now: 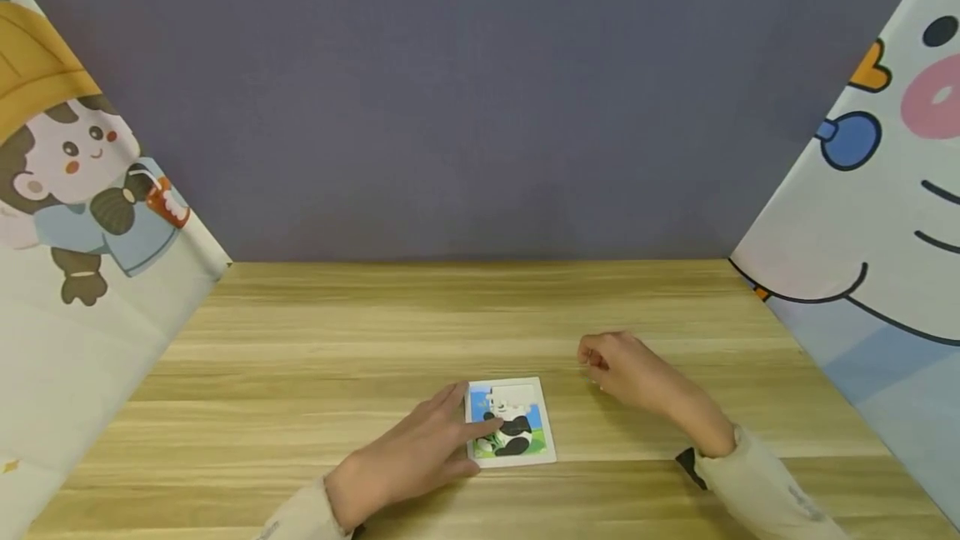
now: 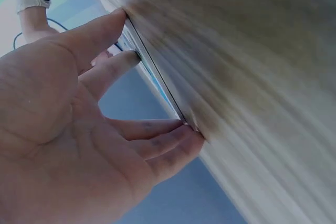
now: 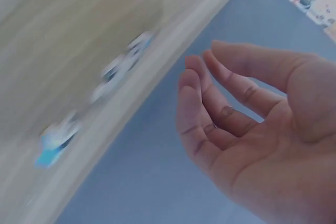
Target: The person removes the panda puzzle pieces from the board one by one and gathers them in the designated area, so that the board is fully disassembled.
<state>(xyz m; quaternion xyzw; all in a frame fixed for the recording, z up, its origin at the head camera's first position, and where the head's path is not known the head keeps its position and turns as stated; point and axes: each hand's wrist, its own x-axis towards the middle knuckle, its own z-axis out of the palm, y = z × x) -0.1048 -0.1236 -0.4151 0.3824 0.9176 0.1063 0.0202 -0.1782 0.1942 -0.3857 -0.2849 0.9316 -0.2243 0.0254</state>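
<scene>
A square panda jigsaw puzzle (image 1: 517,437) in a white frame lies on the wooden table. Its picture has blue sky and green grass, with a plain white patch near the top. My left hand (image 1: 423,444) rests at its left side; the index finger lies straight across the picture. In the left wrist view, the thumb and the other fingers of that hand (image 2: 79,114) touch the frame's edge (image 2: 157,74). To the right of the puzzle, my right hand (image 1: 630,369) hovers with loosely curled fingers. Nothing shows between its fingers and thumb in the right wrist view.
Blurred small pieces, white, black and blue, lie on the table in the right wrist view: one bluish piece (image 3: 56,140) and a group (image 3: 123,66). A dark grey panel (image 1: 480,107) stands behind the table. Cartoon-printed panels (image 1: 97,215) rise at both sides.
</scene>
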